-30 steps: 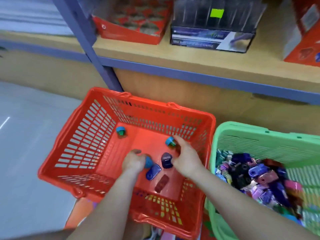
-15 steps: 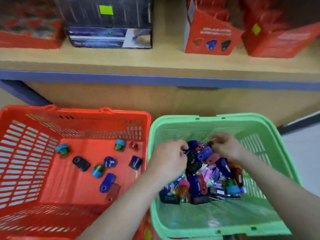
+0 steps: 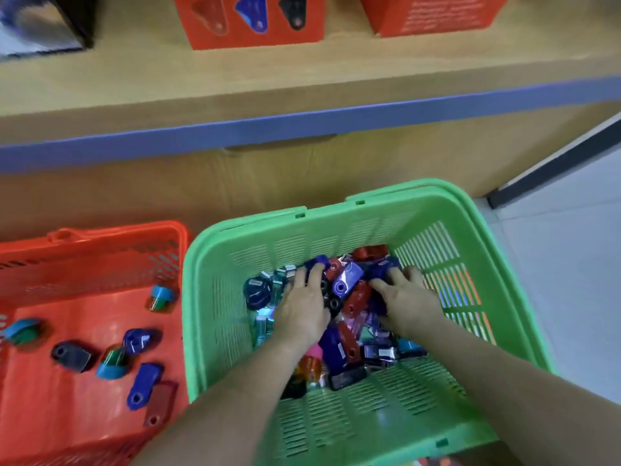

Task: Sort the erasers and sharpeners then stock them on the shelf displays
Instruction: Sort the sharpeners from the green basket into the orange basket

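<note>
At 8 o'clock the red basket (image 3: pixel 111 232) holds a few loose sharpeners (image 3: pixel 140 340) scattered on its floor, blue, black, dark red and teal-capped, each lying apart from the others or just beside one. Touching its right wall, the green basket (image 3: pixel 386 196) fills the frame from 6 to 4 o'clock, with a mixed pile (image 3: pixel 349 290) of sharpeners, and perhaps erasers, heaped against its far wall. The left hand (image 3: pixel 302 307) lies palm down on the pile's 9 o'clock side, fingers stretched out and a little spread, pressing on the pieces and gripping none that shows. The right hand (image 3: pixel 408 297) rests on the pile's 3 o'clock side, thumb pointing in toward the left hand, fingers bent down among blue pieces; whether they hold one cannot be told. Across 12 o'clock runs the shelf (image 3: pixel 302 82), carrying red boxes (image 3: pixel 255 21).
</note>
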A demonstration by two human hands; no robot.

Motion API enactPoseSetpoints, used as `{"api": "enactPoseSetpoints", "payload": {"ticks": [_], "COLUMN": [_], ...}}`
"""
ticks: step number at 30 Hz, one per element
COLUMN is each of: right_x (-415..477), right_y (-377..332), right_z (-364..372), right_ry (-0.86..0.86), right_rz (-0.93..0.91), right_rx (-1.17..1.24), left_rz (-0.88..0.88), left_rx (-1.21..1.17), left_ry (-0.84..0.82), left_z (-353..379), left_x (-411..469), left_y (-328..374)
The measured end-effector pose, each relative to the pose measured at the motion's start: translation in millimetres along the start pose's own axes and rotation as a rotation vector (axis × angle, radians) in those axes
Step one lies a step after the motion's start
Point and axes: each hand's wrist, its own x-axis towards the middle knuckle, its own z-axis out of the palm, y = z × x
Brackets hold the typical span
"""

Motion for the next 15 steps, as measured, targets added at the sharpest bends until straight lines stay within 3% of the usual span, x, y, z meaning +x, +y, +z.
{"api": "enactPoseSetpoints", "payload": {"ticks": [5,9,15], "right_x": [6.7,7.3,-3.4], "right_y": [-3.9,-9.0,-0.5], "right_z": [0.8,1.6,2.1], "right_ry": [-0.080,-0.086,-0.155], "right_rz": [0.064,0.030,0.000], "right_rx": [-0.039,-0.078,0.265], "left_rz": [0.099,0.065,0.017], "left_rx": [0.286,0.477,0.338], "left_ry": [-0.069,-0.168,-0.138], "left_z": [2.7,8.1,29.1], "left_x": [5.4,8.4,-1.3], "left_y": [5.2,4.6,7.8]}}
